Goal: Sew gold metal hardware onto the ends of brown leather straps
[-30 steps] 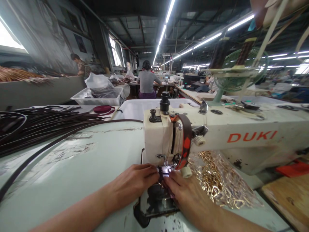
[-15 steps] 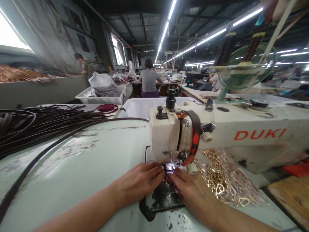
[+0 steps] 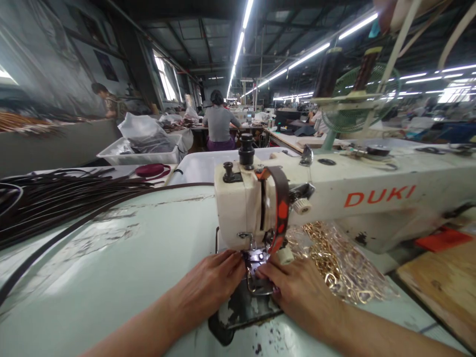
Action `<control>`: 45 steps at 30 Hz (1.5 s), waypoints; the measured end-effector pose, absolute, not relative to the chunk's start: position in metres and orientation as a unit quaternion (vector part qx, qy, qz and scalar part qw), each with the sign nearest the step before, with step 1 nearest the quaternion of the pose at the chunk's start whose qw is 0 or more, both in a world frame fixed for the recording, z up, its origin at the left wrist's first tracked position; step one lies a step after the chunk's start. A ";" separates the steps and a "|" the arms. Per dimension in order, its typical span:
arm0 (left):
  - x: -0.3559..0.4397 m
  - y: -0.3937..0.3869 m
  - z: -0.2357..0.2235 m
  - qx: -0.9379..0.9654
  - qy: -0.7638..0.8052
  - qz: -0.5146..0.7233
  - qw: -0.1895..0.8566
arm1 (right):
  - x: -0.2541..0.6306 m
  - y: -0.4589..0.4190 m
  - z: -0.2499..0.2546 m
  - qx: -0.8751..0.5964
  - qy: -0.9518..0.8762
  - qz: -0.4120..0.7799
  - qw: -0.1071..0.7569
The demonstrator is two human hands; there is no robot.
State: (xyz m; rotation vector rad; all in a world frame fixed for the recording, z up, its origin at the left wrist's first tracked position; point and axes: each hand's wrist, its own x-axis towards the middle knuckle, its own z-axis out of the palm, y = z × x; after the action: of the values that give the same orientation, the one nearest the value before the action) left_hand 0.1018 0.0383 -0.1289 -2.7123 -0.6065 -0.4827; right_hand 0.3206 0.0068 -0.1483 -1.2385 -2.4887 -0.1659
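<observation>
A cream sewing machine stands in front of me, with a lit metal presser area below its head. My left hand is closed, fingertips pinched on the edge of a small dark strap just left of the needle. From the right, my right hand is closed too, its fingertips pressed in at the same work beside the presser. Most of the strap is hidden by fingers and machine. A shiny metal loop shows between the hands, over the worn dark bed plate.
A clear bag of gold-coloured metal rings lies right of my right hand. Dark straps are heaped at left, one curving across the pale table. An orange-patterned strip hangs on the machine head. A person sits ahead.
The camera view swings right, then back left. Both hands stay at the needle area; my right hand shifts slightly away from the left, and the metal loop now shows clearly between them.
</observation>
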 end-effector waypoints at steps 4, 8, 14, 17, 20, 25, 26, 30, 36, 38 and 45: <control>0.100 0.041 -0.133 -0.944 -0.207 -0.193 0.168 | 0.321 0.009 -0.148 -0.464 -0.865 -0.047 0.185; 0.098 0.043 -0.137 -0.947 -0.206 -0.196 0.149 | 0.319 0.013 -0.143 -0.504 -0.851 -0.015 0.146; 0.091 0.055 -0.142 -0.938 -0.269 -0.217 0.016 | 0.317 0.020 -0.138 -0.484 -0.868 -0.011 0.114; 0.089 0.063 -0.140 -0.912 -0.322 -0.245 -0.072 | 0.316 0.023 -0.139 -0.489 -0.868 -0.016 0.078; 0.091 0.067 -0.136 -0.918 -0.318 -0.224 -0.078 | 0.316 0.025 -0.140 -0.505 -0.860 -0.013 0.066; 0.095 0.064 -0.129 -0.951 -0.262 -0.151 -0.058 | 0.322 0.031 -0.138 -0.491 -0.863 0.021 0.120; 0.095 0.063 -0.128 -0.952 -0.264 -0.148 -0.049 | 0.323 0.032 -0.137 -0.491 -0.862 0.027 0.123; 0.093 0.063 -0.127 -0.953 -0.255 -0.158 -0.039 | 0.324 0.034 -0.135 -0.496 -0.859 0.042 0.120; 0.092 0.070 -0.128 -0.959 -0.222 -0.167 -0.051 | 0.323 0.034 -0.132 -0.504 -0.851 0.052 0.138; 0.093 0.069 -0.126 -0.961 -0.212 -0.168 -0.052 | 0.322 0.032 -0.132 -0.507 -0.847 0.059 0.151; 0.095 0.059 -0.125 -0.951 -0.254 -0.175 0.035 | 0.327 0.008 -0.138 -0.423 -0.895 0.006 0.140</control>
State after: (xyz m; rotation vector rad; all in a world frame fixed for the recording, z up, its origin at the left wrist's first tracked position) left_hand 0.0953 0.0589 -0.1254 -2.9208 -0.7803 -0.5378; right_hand 0.3266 0.0080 -0.1378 -1.2228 -2.5866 0.0183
